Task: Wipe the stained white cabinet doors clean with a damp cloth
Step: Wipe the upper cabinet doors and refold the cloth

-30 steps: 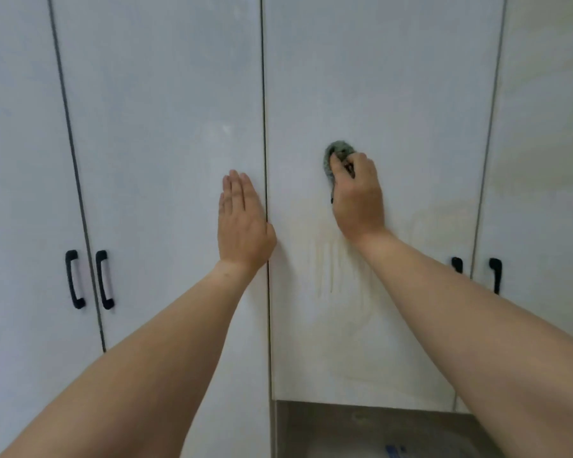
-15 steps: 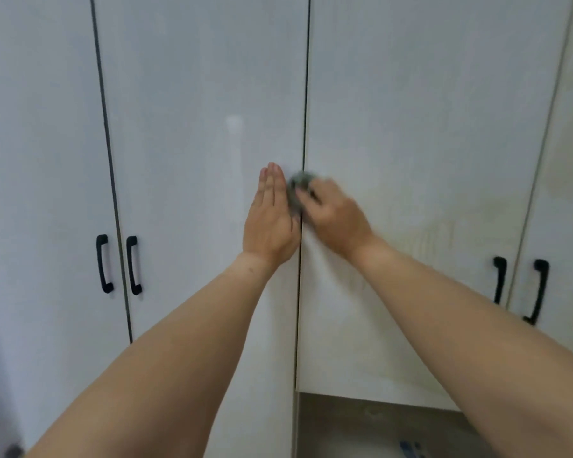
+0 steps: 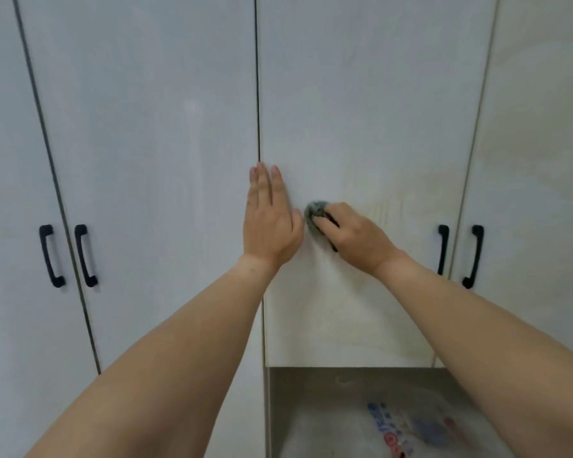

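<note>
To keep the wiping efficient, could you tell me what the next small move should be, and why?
Probably sweep the grey-green cloth in the right hand rightward: yellowish streaks remain on that white cabinet door, while the left hand braces flat.

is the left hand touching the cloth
Apart, narrowly. The head view shows a thin strip of white door between the left hand's thumb and the grey cloth, which the right hand presses to the door.
</note>
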